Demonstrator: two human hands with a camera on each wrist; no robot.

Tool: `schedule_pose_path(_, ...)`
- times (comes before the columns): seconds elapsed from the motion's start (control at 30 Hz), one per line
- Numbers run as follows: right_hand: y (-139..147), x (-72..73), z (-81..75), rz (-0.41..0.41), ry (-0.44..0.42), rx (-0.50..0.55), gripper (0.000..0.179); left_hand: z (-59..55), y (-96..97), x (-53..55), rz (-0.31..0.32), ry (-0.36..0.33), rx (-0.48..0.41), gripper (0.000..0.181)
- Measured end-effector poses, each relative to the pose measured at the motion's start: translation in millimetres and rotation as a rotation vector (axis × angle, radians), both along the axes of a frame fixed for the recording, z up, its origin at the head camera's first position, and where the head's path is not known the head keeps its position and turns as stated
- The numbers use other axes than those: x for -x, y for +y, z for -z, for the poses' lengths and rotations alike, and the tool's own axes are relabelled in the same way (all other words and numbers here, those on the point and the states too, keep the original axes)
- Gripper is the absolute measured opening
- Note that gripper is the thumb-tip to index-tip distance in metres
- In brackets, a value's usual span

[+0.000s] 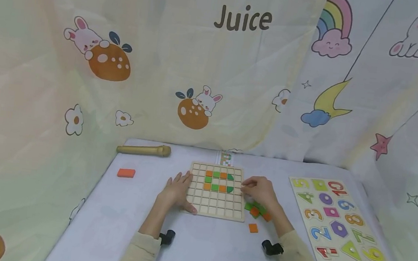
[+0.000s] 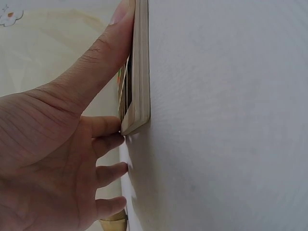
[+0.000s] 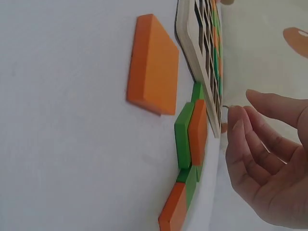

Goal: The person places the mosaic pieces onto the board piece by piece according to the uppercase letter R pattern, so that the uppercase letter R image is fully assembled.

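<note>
A wooden grid board [image 1: 215, 211] lies mid-table. Its upper cells hold orange and green square tiles [image 1: 223, 175] and dark green rounded tiles [image 1: 229, 189]. My left hand [image 1: 175, 192] spreads round the board's near-left corner; in the left wrist view the thumb [image 2: 103, 53] lies along one edge, and a straight finger touches the corner. By the right edge is my right hand [image 1: 262, 191], fingers bent. The right wrist view shows a gap between thumb [image 3: 274, 106] and fingertips, with no tile visible there. Below this hand lie loose orange and green tiles [image 3: 197, 132], one orange tile [image 3: 159, 67] apart.
A number-and-shape puzzle board [image 1: 338, 222] lies on the right. At the far left are a wooden stick with a knobbed end [image 1: 145, 149] and an orange block [image 1: 126, 173]. A small patterned card [image 1: 226, 158] shows behind the grid board, before the hanging cloth [image 1: 149, 111].
</note>
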State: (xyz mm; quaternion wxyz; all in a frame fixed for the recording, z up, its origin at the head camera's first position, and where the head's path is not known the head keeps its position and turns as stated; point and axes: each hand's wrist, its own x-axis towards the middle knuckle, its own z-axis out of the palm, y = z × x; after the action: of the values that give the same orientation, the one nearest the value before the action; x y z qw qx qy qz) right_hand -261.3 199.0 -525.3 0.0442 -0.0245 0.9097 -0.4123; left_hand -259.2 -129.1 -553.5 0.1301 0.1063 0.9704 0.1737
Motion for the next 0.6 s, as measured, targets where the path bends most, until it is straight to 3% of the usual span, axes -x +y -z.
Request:
schedule_pose_path(0.17, 8, -6.4, -1.5, 0.014, -0.035, 0.023, 0.021, -1.9, 0.5, -1.2, 0.001, -0.007, 0.016, 0.152)
schedule_pose_path(0.6, 34, -16.1, 6.7, -0.016, -0.083, -0.096, 0.030, 4.3, -0.7, 1.0, -0.001, 0.004, 0.011, 0.148)
